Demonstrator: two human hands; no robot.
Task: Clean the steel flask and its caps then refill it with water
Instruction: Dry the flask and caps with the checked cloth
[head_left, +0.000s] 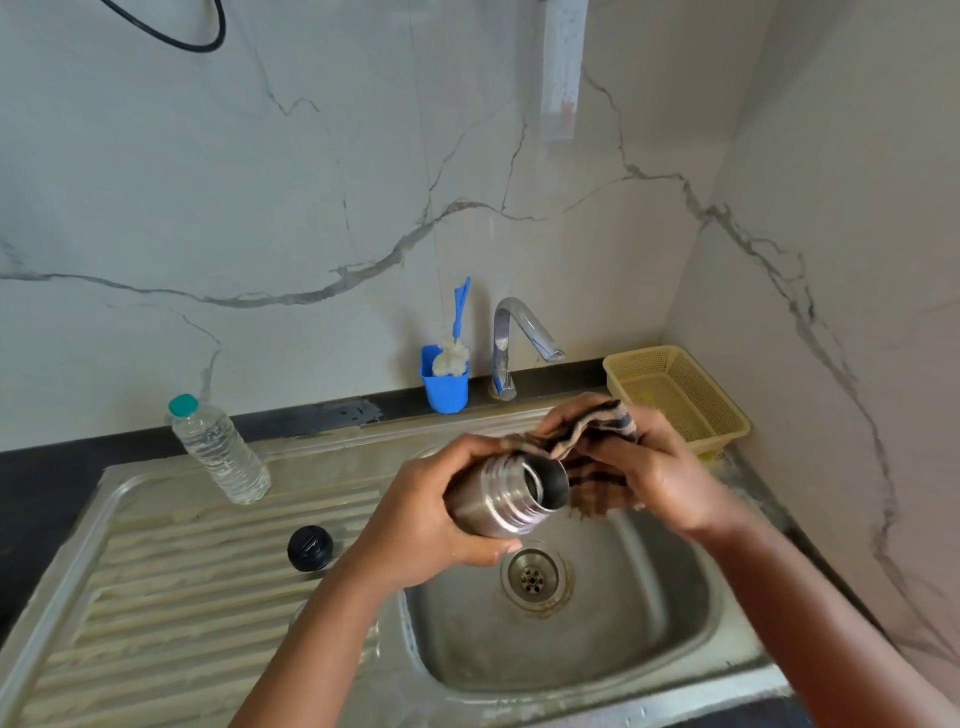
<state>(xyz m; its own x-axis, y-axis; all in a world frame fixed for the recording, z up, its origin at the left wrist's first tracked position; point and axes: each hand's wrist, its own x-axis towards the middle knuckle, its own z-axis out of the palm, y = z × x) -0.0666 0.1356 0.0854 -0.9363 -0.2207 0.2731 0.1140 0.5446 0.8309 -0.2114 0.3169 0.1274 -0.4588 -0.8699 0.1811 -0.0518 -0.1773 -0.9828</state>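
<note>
A round black plastic cap lies on the ribbed steel drainboard at nine o'clock from the drain. Above the basin, the left hand wraps the open-mouthed, tilted steel flask; the right hand bunches a striped brown cloth at its rim. Farther, at ten o'clock, stands a clear plastic water bottle.

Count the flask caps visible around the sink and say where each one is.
1. A round black plastic cap lies on the ribbed steel draining board, left of the basin. The task speaks of caps, so another may be out of view.
</note>
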